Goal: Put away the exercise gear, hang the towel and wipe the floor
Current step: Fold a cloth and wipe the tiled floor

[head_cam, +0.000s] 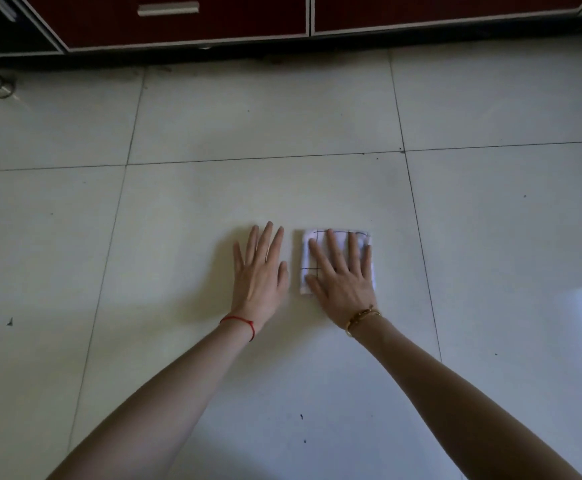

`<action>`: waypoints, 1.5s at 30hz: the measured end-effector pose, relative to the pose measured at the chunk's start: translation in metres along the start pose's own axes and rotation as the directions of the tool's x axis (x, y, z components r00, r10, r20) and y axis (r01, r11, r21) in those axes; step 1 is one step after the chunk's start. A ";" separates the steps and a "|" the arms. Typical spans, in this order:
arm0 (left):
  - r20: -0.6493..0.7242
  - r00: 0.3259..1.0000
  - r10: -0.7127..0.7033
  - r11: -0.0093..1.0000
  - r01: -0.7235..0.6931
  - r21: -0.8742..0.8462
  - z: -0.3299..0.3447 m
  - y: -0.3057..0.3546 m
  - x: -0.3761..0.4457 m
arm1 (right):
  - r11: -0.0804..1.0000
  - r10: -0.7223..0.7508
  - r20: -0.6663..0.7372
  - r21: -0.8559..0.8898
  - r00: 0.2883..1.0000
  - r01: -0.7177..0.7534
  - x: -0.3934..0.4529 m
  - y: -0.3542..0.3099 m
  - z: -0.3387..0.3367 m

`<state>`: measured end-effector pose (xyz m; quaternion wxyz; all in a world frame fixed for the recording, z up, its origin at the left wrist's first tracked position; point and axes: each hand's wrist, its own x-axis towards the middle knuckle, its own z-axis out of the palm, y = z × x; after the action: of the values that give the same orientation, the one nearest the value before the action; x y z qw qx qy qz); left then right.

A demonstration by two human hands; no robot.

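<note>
My one head-worn view looks forward and steeply down, close over the pale glossy tiled floor (pixel 282 116), facing the dark red cabinet fronts (pixel 185 26) along the top edge.

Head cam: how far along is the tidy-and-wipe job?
Done, apparently: no exercise gear or towel shows on the pale glossy tiled floor, though neither storage nor hanging is visible. In hand: right hand pressed flat on the folded white cloth with dark grid lines, left hand flat on bare tile beside it. Left: small dark specks remain near the forearms.

Glossy tile floor (pixel 248 188) — soft cloth (pixel 305 278)
</note>
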<state>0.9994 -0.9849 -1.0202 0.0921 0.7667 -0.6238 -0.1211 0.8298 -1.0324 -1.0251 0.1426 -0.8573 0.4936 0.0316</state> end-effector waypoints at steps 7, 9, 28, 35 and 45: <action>0.020 0.996 -0.082 0.995 0.081 0.060 0.023 -0.013 0.003 | 0.989 0.127 -0.076 -0.068 0.989 -0.132 0.023 0.043 -0.001; -0.011 0.996 -0.083 0.994 0.084 0.071 0.026 -0.012 0.002 | 0.979 0.195 -0.078 -0.046 0.978 -0.199 0.048 0.050 -0.006; -0.004 0.996 -0.084 0.991 0.084 0.106 0.021 -0.015 0.005 | 0.948 0.319 -0.067 0.045 0.946 -0.316 0.135 0.062 -0.029; 0.017 0.996 -0.082 0.992 0.080 0.093 0.020 -0.015 0.005 | 0.997 -0.026 -0.028 -0.067 0.999 0.025 0.141 -0.012 -0.013; -0.010 0.997 -0.075 0.994 0.076 0.074 0.019 -0.015 0.006 | 0.954 0.299 -0.065 0.009 0.952 -0.299 0.153 0.079 -0.037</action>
<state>1.0084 -0.9872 -1.0430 0.0612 0.7929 -0.5982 -0.0984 0.8370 -1.2083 -1.0363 0.1195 -0.7735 0.6219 0.0250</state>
